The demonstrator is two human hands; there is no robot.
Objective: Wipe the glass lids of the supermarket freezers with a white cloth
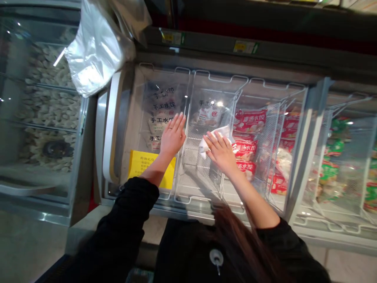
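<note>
My left hand (172, 135) lies flat on the glass lid (203, 186) of a chest freezer, its fingers stretched out and nothing held. To its right, my right hand (220, 151) presses a folded white cloth or paper wipe (226, 131) against the same glass. The wipe's edges stick out past my fingertips. A yellow notice (138, 162) is partly covered by my left forearm. Under the glass, bags of dumplings with black lettering (160, 106) show near my left hand, and red dumpling bags (250, 120) near my right hand.
A white curved handle (110, 129) edges the lid's left side. Clear plastic bags (94, 51) hang over the upper left corner. Another freezer with loose dumplings (54, 106) stands left. White wire baskets (218, 74) divide the inside. A metal frame bar (309, 149) runs at right.
</note>
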